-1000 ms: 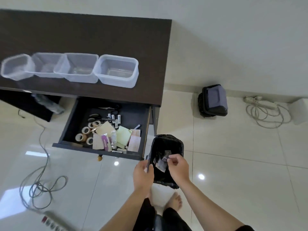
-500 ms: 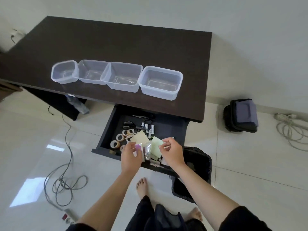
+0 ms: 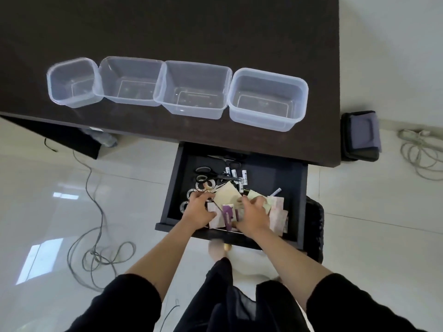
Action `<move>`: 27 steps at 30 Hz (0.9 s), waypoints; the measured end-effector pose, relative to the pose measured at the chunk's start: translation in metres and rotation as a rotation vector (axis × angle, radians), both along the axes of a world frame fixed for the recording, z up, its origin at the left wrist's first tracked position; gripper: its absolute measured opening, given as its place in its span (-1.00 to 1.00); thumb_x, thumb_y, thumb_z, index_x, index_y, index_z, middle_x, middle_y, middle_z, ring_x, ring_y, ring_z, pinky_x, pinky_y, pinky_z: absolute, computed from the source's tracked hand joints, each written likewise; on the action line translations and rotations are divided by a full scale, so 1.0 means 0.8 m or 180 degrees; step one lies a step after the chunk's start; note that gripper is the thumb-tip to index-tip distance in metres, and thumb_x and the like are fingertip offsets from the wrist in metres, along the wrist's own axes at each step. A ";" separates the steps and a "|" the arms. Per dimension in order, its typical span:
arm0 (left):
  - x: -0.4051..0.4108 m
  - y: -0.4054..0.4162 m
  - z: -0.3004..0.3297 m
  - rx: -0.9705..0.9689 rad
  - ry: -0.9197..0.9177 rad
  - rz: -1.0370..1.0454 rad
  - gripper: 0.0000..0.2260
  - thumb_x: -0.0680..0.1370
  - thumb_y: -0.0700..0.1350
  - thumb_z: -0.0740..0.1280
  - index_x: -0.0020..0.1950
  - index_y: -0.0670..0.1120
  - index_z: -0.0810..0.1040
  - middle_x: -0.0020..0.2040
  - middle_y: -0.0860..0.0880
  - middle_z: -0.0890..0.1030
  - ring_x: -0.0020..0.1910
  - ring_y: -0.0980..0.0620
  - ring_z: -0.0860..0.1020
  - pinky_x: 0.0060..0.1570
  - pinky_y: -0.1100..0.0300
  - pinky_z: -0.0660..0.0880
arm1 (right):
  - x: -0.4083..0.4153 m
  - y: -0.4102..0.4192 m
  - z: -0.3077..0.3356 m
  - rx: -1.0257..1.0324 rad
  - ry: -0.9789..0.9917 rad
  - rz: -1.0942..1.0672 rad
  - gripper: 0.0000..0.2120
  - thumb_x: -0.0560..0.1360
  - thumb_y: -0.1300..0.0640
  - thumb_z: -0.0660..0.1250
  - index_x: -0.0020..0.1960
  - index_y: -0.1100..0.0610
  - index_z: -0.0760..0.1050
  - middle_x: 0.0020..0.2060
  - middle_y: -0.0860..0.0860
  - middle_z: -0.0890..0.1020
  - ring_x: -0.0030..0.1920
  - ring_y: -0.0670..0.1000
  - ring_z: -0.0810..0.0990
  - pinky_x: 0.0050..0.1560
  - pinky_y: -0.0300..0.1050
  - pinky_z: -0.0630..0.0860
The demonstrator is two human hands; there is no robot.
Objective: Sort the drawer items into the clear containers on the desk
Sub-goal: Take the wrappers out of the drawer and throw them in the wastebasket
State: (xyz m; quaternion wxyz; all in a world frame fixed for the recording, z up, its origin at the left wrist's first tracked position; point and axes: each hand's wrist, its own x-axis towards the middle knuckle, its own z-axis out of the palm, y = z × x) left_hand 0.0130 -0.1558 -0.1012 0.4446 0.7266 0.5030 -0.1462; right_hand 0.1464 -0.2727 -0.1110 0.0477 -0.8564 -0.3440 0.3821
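Left hand: I see my left hand (image 3: 199, 209) down in the open drawer (image 3: 297, 188), on the left part of the pile. Its fingers lie over a tape roll (image 3: 206, 185) and some paper. I cannot tell if it is holding anything.
Right hand: my right hand (image 3: 254, 213) is in the drawer too, just beside the left one. Its fingers are bent down onto the paper notes (image 3: 278, 212). I cannot tell if it has hold of one.
Drawer things: they are all in the drawer. There are black scissors (image 3: 211, 176) near the back, white markers (image 3: 242, 176) beside them, tape rolls on the left, a cream pad (image 3: 226, 193) between my hands, and a purple clip (image 3: 227, 216) near the front.
Clear containers: four clear containers (image 3: 267, 99) sit in a row on the dark desk (image 3: 167, 25), touching side by side. I see nothing inside them.
Bin: a black bin (image 3: 314, 226) stands on the floor just right of the drawer.
Floor: a gray cable (image 3: 96, 236) curls on the white tiles to the left. A white cable (image 3: 422, 154) lies far right, near a dark bag (image 3: 362, 136).
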 end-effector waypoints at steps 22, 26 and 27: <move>0.017 -0.028 0.002 0.0240 0.0279 0.0049 -0.72 0.50 -0.08 0.32 0.19 -0.09 0.48 0.25 -0.13 0.36 -0.11 -0.07 0.53 -0.03 0.14 0.50 | 0.100 -0.053 0.059 0.1435 0.0160 -0.1378 -0.94 0.48 0.16 0.37 -0.13 0.06 0.50 -0.20 -0.05 0.60 -0.19 -0.07 0.55 -0.26 -0.19 0.48; 0.037 -0.074 0.019 0.0384 0.0143 0.0108 -0.74 0.52 -0.06 0.30 0.19 -0.08 0.49 0.27 -0.10 0.35 -0.04 -0.05 0.49 0.00 0.15 0.45 | 0.129 -0.087 0.074 0.1758 0.0138 -0.1776 -0.95 0.53 0.18 0.29 -0.04 0.12 0.52 -0.14 -0.04 0.59 -0.15 -0.08 0.55 -0.28 -0.32 0.41; 0.044 -0.088 0.023 0.0427 0.0079 0.0092 -0.74 0.53 -0.04 0.30 0.18 -0.08 0.49 0.26 -0.09 0.38 0.00 -0.05 0.50 0.03 0.14 0.46 | 0.136 -0.099 0.075 0.1803 0.0137 -0.1871 -0.93 0.53 0.18 0.28 -0.02 0.13 0.53 -0.13 -0.02 0.60 -0.13 -0.06 0.56 -0.27 -0.33 0.41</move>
